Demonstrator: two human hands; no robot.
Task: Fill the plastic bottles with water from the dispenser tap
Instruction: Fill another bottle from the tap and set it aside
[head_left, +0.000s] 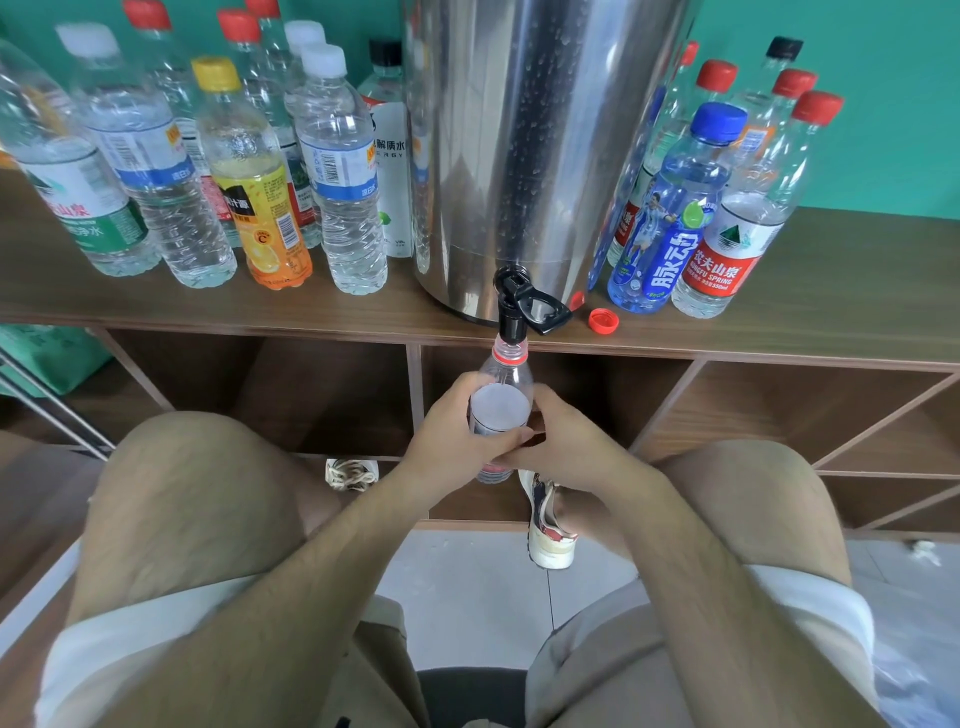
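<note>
Wooden shelf top (831, 291) carries the steel dispenser (519, 156) at its front edge, approx. mid-length, w/ capped bottles on both sides: a bigger left group (343, 171) running toward the left end and back edge, and a right group (727, 234) just beside the drum. Several on the left look filled, so part of the job seems done; which of the right ones are full I can't tell. One open bottle (501, 410) is in hand below the front edge, neck right under the tap (511, 306), mouth touching or nearly touching the spout. Left hand (447, 436) wraps its body, right hand (566, 441) grips it from the other side. No stream visible, water level unclear, so prob. filling is only starting. Its red cap (603, 319) lies loose on the front edge, right of the tap; capping is left to do.
</note>
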